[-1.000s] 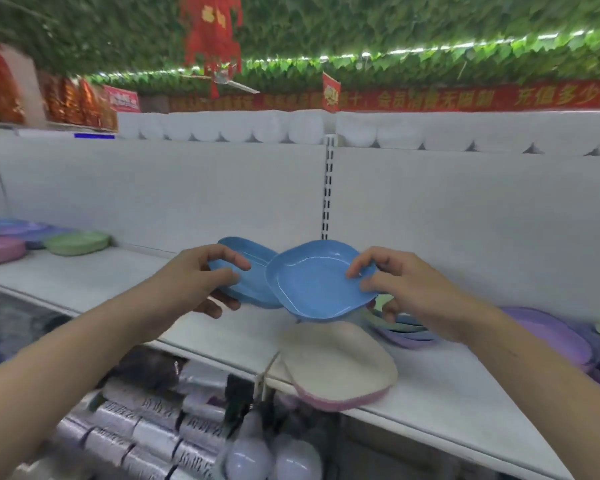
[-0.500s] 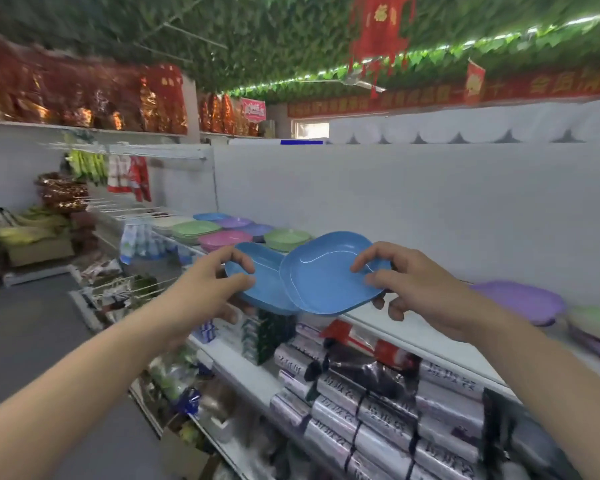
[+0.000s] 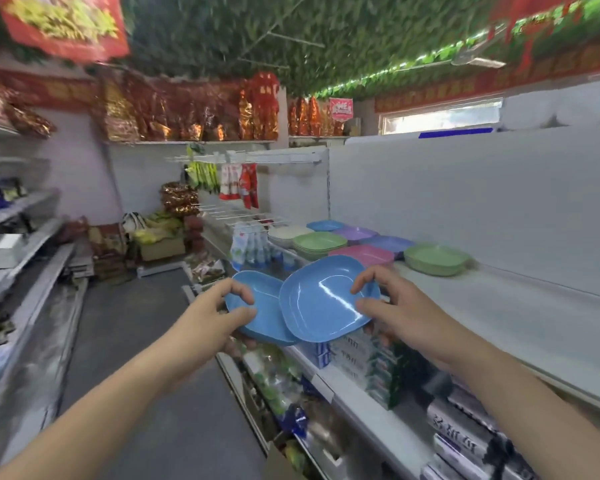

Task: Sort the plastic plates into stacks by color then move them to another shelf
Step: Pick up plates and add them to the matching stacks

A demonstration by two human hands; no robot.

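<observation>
I carry two blue plastic plates in front of me, above the aisle edge of the white shelf [image 3: 499,306]. My left hand [image 3: 219,317] grips the left blue plate [image 3: 257,306] by its rim. My right hand [image 3: 392,306] pinches the right blue plate [image 3: 319,299], which overlaps the left one and tilts toward me. Farther along the shelf sit sorted plates: a green stack [image 3: 319,244], a pink plate [image 3: 362,254], a purple plate [image 3: 355,233], a blue plate [image 3: 324,225], a darker blue plate [image 3: 388,243], a white stack [image 3: 288,233] and a green plate [image 3: 435,259].
Lower shelves under my hands hold packaged goods [image 3: 357,355]. The aisle floor [image 3: 146,341] runs ahead on the left, with metal shelving [image 3: 25,258] on the far left. Boxes and bags [image 3: 156,237] stand at the aisle's end. A white back panel [image 3: 482,202] lines the shelf.
My view has swung left along the aisle while both hands keep carrying the two blue plates. The sorted stacks have come nearer and more central; the purple plates on the right have left view.
</observation>
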